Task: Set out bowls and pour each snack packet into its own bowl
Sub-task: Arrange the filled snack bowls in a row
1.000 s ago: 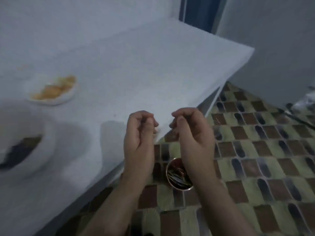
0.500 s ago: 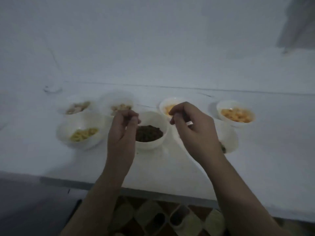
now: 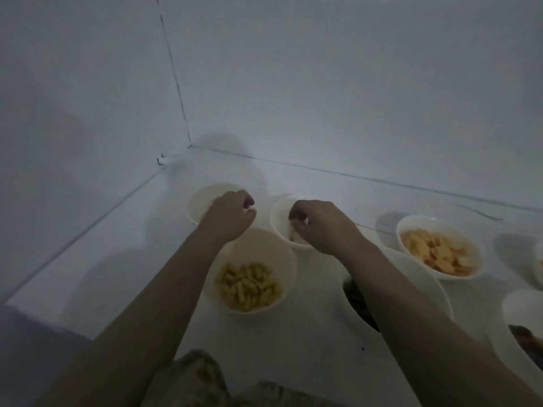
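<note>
Seemingly pouring is done: curled left hand [image 3: 232,214] and right hand [image 3: 318,223], contents indiscernible, hover above round white bowls; yellow-snack bowl [image 3: 249,279] sits nearer, orange-chip bowl [image 3: 439,249] rightward. Next: check for empty bowls.

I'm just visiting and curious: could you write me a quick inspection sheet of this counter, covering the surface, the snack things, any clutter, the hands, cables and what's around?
Surface: white counter set into a corner, dimly lit.
Job's things: bowl of yellow sticks; bowl of orange chips; dark-snack bowl partly hidden by the right forearm; two far bowls, contents mostly hidden; more bowls cut off at the right edge. No packet seen.
Clutter: nothing seen.
Hands: left hand and right hand both curled above the far bowls; whether they pinch anything is unclear.
Cables: nothing seen.
Surroundings: plain white walls; small fitting at the left wall's base.
</note>
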Motion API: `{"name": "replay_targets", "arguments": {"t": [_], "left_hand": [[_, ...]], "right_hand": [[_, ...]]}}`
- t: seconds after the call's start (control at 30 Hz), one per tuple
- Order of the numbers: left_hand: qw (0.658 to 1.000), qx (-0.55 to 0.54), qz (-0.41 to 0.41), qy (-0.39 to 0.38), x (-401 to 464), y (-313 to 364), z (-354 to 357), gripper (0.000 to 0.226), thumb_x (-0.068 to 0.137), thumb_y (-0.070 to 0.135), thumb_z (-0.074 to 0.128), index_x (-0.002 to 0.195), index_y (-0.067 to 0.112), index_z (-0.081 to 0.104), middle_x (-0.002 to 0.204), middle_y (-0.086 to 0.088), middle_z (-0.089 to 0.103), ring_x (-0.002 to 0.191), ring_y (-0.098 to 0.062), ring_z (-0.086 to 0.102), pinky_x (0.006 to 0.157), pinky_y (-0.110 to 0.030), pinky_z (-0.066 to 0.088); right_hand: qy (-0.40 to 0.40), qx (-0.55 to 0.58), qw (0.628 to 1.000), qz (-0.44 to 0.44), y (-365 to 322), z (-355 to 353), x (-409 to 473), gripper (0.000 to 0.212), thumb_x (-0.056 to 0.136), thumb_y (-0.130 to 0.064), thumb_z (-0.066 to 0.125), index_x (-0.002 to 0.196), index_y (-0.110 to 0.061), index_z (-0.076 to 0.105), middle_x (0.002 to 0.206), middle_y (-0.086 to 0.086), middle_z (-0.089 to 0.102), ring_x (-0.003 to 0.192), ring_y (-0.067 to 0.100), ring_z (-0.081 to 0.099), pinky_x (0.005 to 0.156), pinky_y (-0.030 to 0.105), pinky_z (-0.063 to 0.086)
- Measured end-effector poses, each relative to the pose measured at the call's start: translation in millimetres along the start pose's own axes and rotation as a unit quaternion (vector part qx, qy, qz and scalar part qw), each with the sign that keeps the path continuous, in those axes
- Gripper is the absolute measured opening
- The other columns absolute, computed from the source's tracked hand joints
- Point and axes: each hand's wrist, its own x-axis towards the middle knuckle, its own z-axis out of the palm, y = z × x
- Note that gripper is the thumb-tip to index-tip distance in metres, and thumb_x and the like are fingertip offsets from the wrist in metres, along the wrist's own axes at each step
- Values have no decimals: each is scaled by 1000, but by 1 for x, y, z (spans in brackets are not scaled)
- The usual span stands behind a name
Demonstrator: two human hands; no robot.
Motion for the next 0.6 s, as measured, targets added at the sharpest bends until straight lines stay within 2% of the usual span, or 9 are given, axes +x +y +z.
{"name": "replay_targets", "arguments": {"t": [0.1, 0.2, 0.3, 0.37, 0.47, 0.53, 0.6], "left_hand": [[995, 83, -11, -45, 36, -10, 9, 36, 91, 32, 52, 123, 17, 57, 122, -6, 58, 107, -26, 55, 94, -45, 48], [985, 151, 3, -85, 56, -12, 18, 36, 87, 33, 59, 120, 18, 58, 115, -3, 61, 100, -24, 58, 83, -35, 49], [976, 201, 4, -86, 66, -12, 23, 26, 85, 22, 62, 110, 14, 61, 105, -5, 63, 92, -25, 62, 75, -33, 50], [972, 220, -11, -80, 67, -12, 26, 18, 85, 10, 59, 102, 12, 62, 95, -6, 62, 85, -25, 61, 69, -33, 49], [969, 233, -19, -76, 69, -10, 36, 17, 85, 1, 55, 98, 9, 63, 85, -6, 57, 78, -25, 60, 67, -33, 50], [971, 228, -12, -65, 71, -5, 41, 22, 84, 1, 56, 103, 9, 64, 91, -7, 60, 86, -28, 63, 73, -38, 54], [974, 220, 9, -61, 80, 3, 48, 32, 84, 1, 57, 113, 12, 64, 107, -8, 62, 100, -30, 63, 82, -41, 54]], "right_hand": [[-50, -30, 998, 38, -8, 20, 41, 21, 94, -36, 52, 101, -22, 65, 104, -3, 67, 94, 18, 62, 82, 40, 55], [-111, -77, 989, 61, -11, 33, 67, 29, 92, -46, 56, 100, -19, 65, 93, -2, 65, 86, 19, 64, 80, 38, 56], [-144, -110, 981, 73, -10, 44, 80, 31, 88, -45, 60, 94, -15, 66, 83, -2, 64, 78, 19, 64, 76, 37, 57], [-145, -121, 979, 75, -11, 51, 85, 27, 84, -40, 61, 90, -14, 67, 81, 0, 65, 75, 19, 64, 72, 35, 58], [-128, -139, 979, 79, -13, 57, 88, 20, 83, -32, 62, 81, -12, 62, 79, 1, 62, 72, 20, 61, 64, 31, 54], [-95, -178, 976, 86, -10, 58, 88, 18, 87, -23, 60, 75, -12, 53, 79, 1, 57, 73, 22, 59, 62, 31, 45], [-64, -213, 969, 104, -2, 56, 89, 9, 91, -15, 56, 82, -12, 55, 86, 5, 58, 83, 26, 62, 64, 32, 40]]}}
